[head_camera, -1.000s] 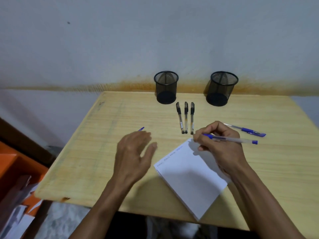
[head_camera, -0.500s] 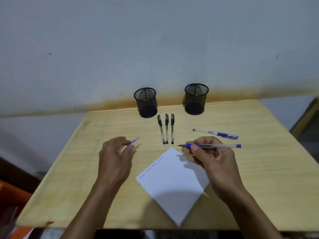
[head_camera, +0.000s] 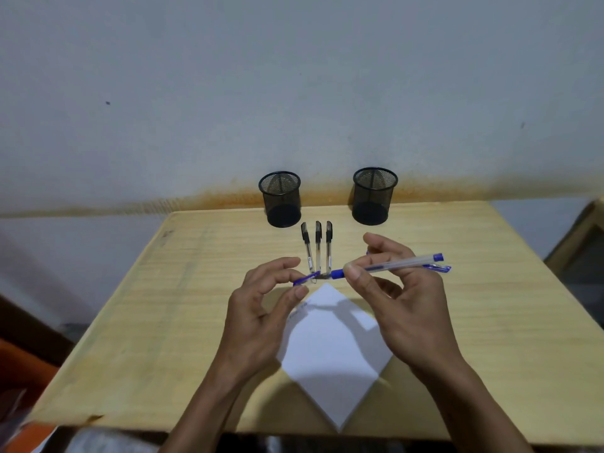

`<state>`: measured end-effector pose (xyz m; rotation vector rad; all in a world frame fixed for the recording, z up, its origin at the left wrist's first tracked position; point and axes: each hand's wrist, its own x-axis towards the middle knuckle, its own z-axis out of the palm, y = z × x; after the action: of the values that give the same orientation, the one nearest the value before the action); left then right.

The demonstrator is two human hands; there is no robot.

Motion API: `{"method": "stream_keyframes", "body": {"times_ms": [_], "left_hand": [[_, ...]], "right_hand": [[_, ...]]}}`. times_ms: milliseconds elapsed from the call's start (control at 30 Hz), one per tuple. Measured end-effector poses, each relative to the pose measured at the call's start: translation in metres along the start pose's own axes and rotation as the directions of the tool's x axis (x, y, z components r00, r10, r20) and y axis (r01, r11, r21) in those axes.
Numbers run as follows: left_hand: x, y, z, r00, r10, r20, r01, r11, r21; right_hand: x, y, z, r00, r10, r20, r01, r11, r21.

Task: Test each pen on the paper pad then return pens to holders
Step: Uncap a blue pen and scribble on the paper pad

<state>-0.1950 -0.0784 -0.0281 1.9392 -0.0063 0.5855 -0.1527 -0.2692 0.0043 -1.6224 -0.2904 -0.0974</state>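
Observation:
My right hand (head_camera: 405, 302) pinches a clear blue pen (head_camera: 398, 263) by its barrel, held level above the table with the tip pointing left. My left hand (head_camera: 261, 312) pinches the blue pen cap (head_camera: 305, 279) just off the pen's tip; cap and tip are close together. Below the hands lies the white paper pad (head_camera: 333, 348), turned like a diamond, with faint scribbles near its top left edge. A second blue pen (head_camera: 439, 268) lies on the table behind the held one. Three black pens (head_camera: 317, 245) lie side by side in front of two black mesh holders (head_camera: 281, 199) (head_camera: 374, 194).
The wooden table (head_camera: 163, 305) stands against a grey wall with a rusty stain along its base. Both holders look empty. Orange objects (head_camera: 19, 371) sit on the floor at the left, and a wooden frame (head_camera: 585, 237) stands at the right.
My left hand picked up the blue cap and carried it right toward the pen tip. My right hand lifted the pen off the pad and holds it level. The camera shifted.

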Motion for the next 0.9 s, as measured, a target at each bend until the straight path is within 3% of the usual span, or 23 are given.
{"method": "stream_keyframes", "body": {"times_ms": [400,900], "left_hand": [[0.0,0.015,-0.003,0.992,0.115,0.056,-0.119,0.99,0.078],[-0.001,0.012,-0.005,0.982,0.175,0.072,-0.182,0.977,0.108]], "right_hand": [[-0.004,-0.001,0.011,0.999,-0.023,0.024,0.023,1.0,-0.015],[-0.011,0.023,0.021,0.998,0.063,0.028,-0.063,0.998,0.005]]}}
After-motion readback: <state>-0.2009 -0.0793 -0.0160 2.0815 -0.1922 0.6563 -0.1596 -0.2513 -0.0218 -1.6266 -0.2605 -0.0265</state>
